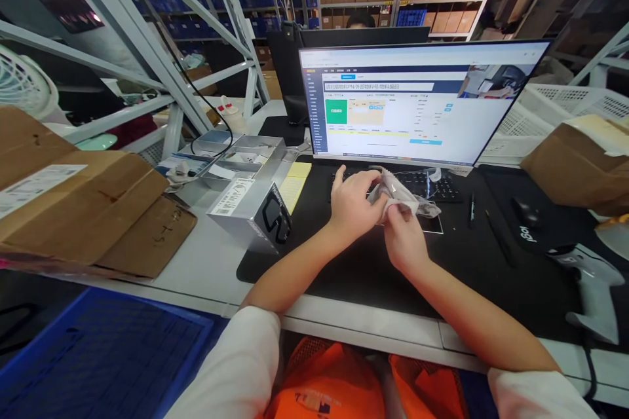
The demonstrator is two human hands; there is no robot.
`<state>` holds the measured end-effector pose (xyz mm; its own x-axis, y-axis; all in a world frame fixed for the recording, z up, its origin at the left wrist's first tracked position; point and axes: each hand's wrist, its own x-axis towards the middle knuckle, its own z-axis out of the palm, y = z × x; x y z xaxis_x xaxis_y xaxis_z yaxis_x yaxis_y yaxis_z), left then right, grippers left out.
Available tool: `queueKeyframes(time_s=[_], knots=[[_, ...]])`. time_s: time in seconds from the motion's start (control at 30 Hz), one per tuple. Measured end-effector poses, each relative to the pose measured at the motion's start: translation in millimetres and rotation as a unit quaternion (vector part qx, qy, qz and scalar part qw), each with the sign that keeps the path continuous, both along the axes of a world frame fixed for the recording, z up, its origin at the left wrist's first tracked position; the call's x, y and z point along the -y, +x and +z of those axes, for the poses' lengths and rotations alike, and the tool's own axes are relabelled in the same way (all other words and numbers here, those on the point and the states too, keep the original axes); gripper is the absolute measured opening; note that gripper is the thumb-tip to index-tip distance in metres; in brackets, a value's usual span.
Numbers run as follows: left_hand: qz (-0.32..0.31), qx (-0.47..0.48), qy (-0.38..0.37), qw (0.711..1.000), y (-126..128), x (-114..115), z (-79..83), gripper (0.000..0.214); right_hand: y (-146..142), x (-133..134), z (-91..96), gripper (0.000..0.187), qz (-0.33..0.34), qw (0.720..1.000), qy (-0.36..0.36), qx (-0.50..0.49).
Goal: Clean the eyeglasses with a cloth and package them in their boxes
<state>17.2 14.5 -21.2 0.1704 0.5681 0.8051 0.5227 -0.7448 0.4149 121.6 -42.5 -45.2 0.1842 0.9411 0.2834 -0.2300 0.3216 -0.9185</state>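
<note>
In front of the keyboard (445, 188), my left hand (354, 203) and my right hand (407, 239) are close together. Both pinch a crinkled clear plastic bag (399, 188) between their fingertips. The left index finger is raised off it. What the bag contains is hard to make out. Beside it, more clear plastic and a small greyish item (428, 209) lie near a dark, white-edged flat piece (436, 226). A silver box (246, 219) with a white label stands to the left of my left forearm.
A monitor (383, 111) rises behind the keyboard. On the right lie a pen (472, 209), a mouse (525, 213) and a barcode scanner (592, 288). Yellow paper (296, 183), a grey divided tray (240, 160) and cardboard boxes (93, 209) occupy the left. A blue crate (103, 353) sits below.
</note>
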Motion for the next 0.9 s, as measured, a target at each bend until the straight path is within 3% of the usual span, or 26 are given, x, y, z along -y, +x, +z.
queueKeyframes(time_s=[0.13, 0.4, 0.53, 0.7, 0.8, 0.9], knots=[[0.002, -0.012, 0.005, 1.0, 0.8, -0.7, -3.3, 0.014, 4.6, -2.5, -3.3, 0.069, -0.023, 0.998, 0.002, 0.065], [-0.016, -0.001, 0.041, 0.999, 5.7, -2.0, -3.2, 0.016, 32.5, -5.6, 25.7, 0.058, 0.003, 0.997, 0.008, -0.078], [-0.017, 0.014, 0.06, 0.998, 3.2, -3.7, -4.0, 0.019, 31.2, -6.3, 18.1, 0.062, -0.049, 0.997, 0.021, -0.048], [-0.018, 0.022, 0.085, 0.996, 4.1, -4.4, -8.6, 0.012, 13.6, -1.6, 4.2, 0.07, -0.006, 0.999, -0.037, 0.022], [-0.02, 0.025, 0.07, 0.997, 7.2, -2.5, -8.6, 0.009, 22.4, -2.5, 12.3, 0.064, -0.002, 1.0, 0.008, -0.012], [-0.052, 0.039, 0.083, 0.994, 9.9, -0.8, -7.8, 0.011, 39.8, -4.1, 27.7, 0.06, -0.041, 0.997, 0.035, -0.053]])
